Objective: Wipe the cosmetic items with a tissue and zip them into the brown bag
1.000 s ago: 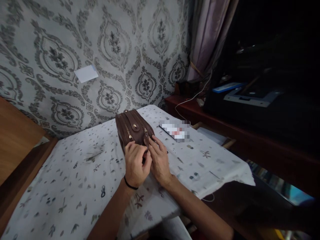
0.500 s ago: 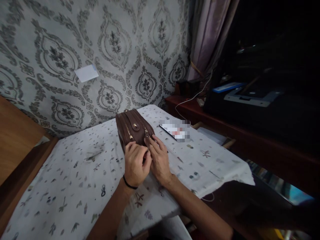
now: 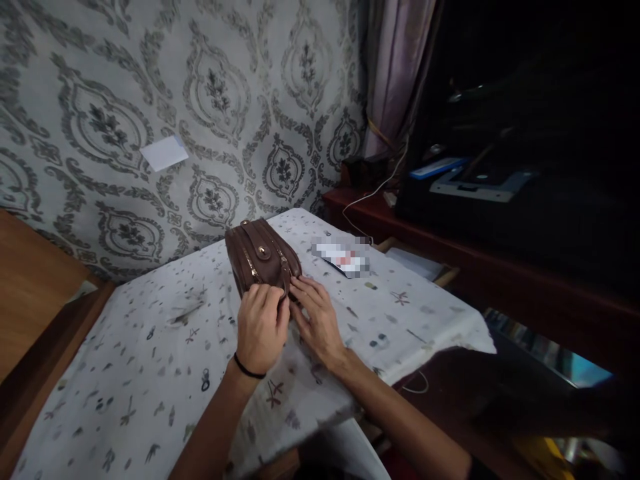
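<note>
A brown leather handbag (image 3: 263,250) with two gold zippers and a snap strap on top rests on the patterned tablecloth. My left hand (image 3: 261,327), with a black band at its wrist, is at the bag's near end. Its fingers are curled and pinch the end of a brown leather zipper pull (image 3: 286,275). My right hand (image 3: 317,320) holds the bag's near right corner, its fingers close together and slightly bent. Both hands partly cover the near end of the bag.
A phone (image 3: 340,259) with a blurred screen lies right of the bag on the white tablecloth (image 3: 165,360). Beyond the table's right edge are an open drawer (image 3: 415,263), a white cable (image 3: 360,197) and a large dark screen (image 3: 525,100). A patterned wall stands behind.
My left hand has turned slightly and its fingers have closed nearer the zipper pull. My right hand has shifted a little down along the bag's corner. The view has moved slightly.
</note>
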